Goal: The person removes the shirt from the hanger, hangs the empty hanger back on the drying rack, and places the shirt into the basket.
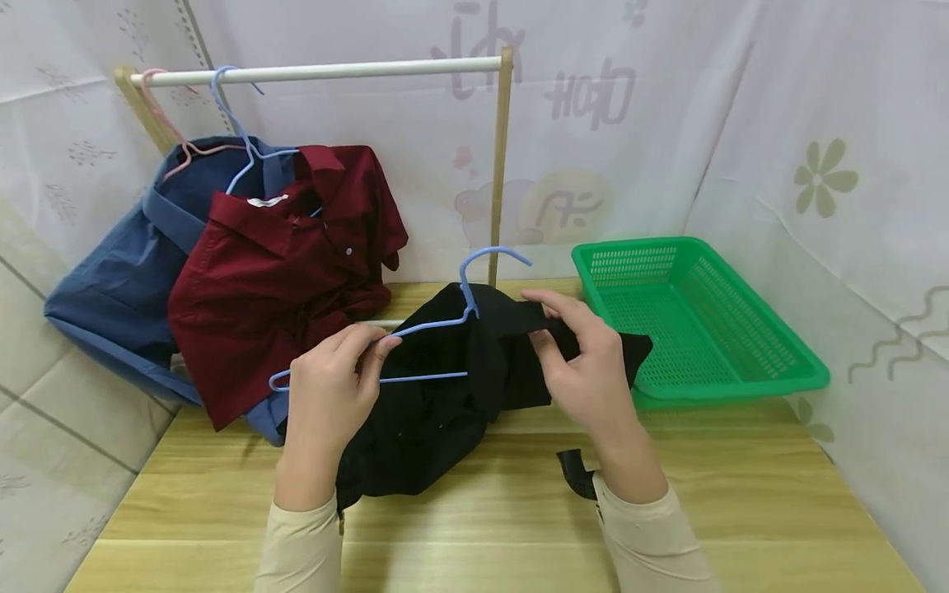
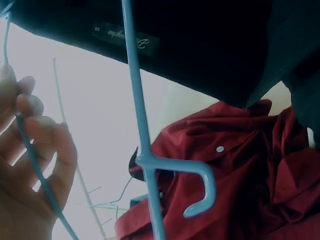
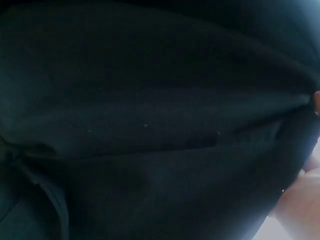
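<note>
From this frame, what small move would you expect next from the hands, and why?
Probably the right hand pulls the black shirt further over the blue hanger while the left hand steadies it. The hanger's left arm is bare and its right arm is under the cloth, so the shirt looks only half on.

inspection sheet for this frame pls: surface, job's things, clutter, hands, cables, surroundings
Surface: wooden table.
Job's things: black shirt partly on blue hanger, above the table.
Clutter: green basket, nothing in it; red shirt and blue shirt hung on the rack.
Hands: left hand grips the hanger's arm; right hand pinches black fabric.
Cables: nothing seen.
Surroundings: white patterned curtains.
</note>
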Demonstrator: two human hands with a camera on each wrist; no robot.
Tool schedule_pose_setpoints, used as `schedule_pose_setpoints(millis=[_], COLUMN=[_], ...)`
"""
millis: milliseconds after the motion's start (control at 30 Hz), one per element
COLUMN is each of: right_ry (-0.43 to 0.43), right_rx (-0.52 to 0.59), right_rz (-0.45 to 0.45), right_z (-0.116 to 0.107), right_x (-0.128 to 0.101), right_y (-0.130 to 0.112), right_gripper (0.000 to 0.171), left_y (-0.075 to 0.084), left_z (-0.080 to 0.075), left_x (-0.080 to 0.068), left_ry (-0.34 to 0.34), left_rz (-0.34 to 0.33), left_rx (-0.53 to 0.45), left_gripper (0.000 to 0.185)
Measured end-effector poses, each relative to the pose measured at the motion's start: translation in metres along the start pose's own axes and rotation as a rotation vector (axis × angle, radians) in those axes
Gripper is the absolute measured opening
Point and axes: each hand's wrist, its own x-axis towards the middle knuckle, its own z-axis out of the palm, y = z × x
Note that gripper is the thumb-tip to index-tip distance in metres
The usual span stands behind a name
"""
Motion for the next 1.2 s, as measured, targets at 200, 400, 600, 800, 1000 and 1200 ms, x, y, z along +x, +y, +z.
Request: schedule_pose_setpoints(millis=[200, 400, 600, 800, 1000, 1200], right_ry=[-0.127, -0.099, -0.139, -0.179, -0.18, -0.167], right_rx=[0.121, 0.126, 0.022, -0.067, -0.17, -0.193], right_rz=[-0.009, 0.128, 0.225, 0.207, 0.102, 0.093], right_z=[-0.004, 0.002, 0.011, 0.017, 0.026, 0.03], right_x=[-0.004, -0.002, 0.005, 0.014, 0.014, 0.013], right_y=[0.001, -0.007, -0.015, -0.021, -0.019, -0.018], right_gripper=[0.042, 0.016, 0.031, 0.062, 0.052, 0.036], left_y=[-0.002, -0.002, 0.001, 0.002, 0.003, 0.003], left_z=[0.0, 0.0, 0.002, 0.004, 0.002, -0.001], left_x=[-0.002, -0.004, -0.003, 0.002, 0.001, 0.0], left_ry=[0.063, 0.08, 0.087, 0.115, 0.118, 0.103], left_rz=[-0.019, -0.028, -0.018, -0.024, -0.019, -0.008], left_rx=[-0.005, -0.022, -0.034, -0.032, -0.025, -0.033], left_gripper=[0.012, 0.012, 0.01, 0.012, 0.011, 0.01])
